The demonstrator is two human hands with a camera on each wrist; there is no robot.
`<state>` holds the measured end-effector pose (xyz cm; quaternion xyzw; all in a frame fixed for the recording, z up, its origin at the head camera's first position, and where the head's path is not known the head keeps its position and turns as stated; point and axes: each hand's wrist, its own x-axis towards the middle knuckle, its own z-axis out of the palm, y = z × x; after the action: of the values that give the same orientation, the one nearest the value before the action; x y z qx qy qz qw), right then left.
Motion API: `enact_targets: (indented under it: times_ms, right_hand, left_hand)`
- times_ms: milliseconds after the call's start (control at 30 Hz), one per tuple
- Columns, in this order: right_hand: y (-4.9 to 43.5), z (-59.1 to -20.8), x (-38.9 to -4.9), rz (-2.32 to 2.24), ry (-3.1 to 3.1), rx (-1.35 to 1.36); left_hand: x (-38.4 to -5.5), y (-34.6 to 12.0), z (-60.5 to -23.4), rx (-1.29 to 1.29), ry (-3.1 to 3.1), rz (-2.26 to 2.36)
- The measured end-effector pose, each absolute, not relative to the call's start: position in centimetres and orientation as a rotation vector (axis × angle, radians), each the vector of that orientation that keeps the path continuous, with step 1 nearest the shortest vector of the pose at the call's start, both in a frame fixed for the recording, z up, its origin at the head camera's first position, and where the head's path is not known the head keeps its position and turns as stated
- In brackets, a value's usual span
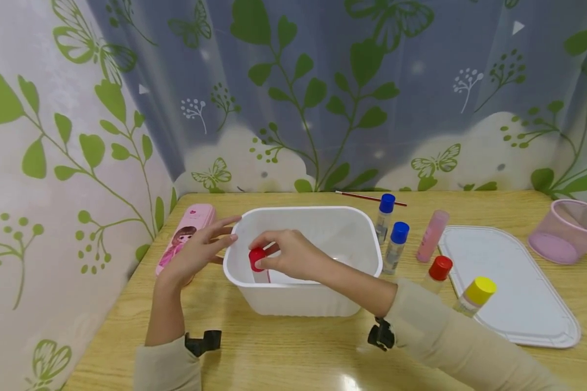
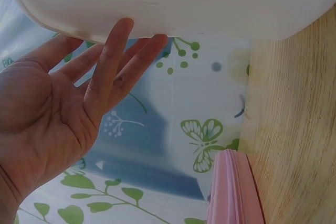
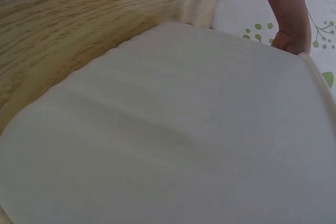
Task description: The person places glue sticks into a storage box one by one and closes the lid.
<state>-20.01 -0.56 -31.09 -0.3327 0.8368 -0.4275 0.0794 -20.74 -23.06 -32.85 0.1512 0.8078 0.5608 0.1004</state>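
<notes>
Your hands do different work in the head view: the left hand (image 1: 203, 248) is unclenched, fingers extended against the left end of the white tub (image 1: 298, 301), while the right hand (image 1: 293, 255) reaches over the near wall and pinches a red cap between thumb and fingers. That cap tops the held bottle (image 1: 256, 262), which is inside the tub near its left end. It lies just to the right of your left fingers, with only the tub's end wall between, but your right hand is the nearer, being on it. Its long axis runs close to upright, cap uppermost; you cannot tell whether its base touches the tub floor. Count one held bottle, then on the counter (image 1: 293, 353) two blue-capped bottles (image 1: 399, 233), one other red-capped bottle (image 1: 440, 269), one yellow-capped bottle (image 1: 480, 291), one pink bottle (image 1: 432, 235), one white panel (image 1: 509, 282), one pink basket (image 1: 550, 233), one pink case (image 1: 186, 233) and one thin stick (image 1: 370, 197)

From the left wrist, you see your open palm and spread fingers, a fingertip touching the tub's outer wall; one pink case shows below

From the right wrist, the tub's outside fills most of the view, hiding the bottle and your right hand's grip; part of your left arm shows beyond the far end
</notes>
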Motion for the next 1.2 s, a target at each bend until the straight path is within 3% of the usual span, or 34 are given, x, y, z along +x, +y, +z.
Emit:
enact_targets:
  times_ms: [1200]
  right_hand:
    - [-0.87, -31.38, -19.40, -1.131, 2.386, -1.151]
  left_hand:
    - [-20.82, -23.06, -32.83, 0.449, 2.372, 1.664]
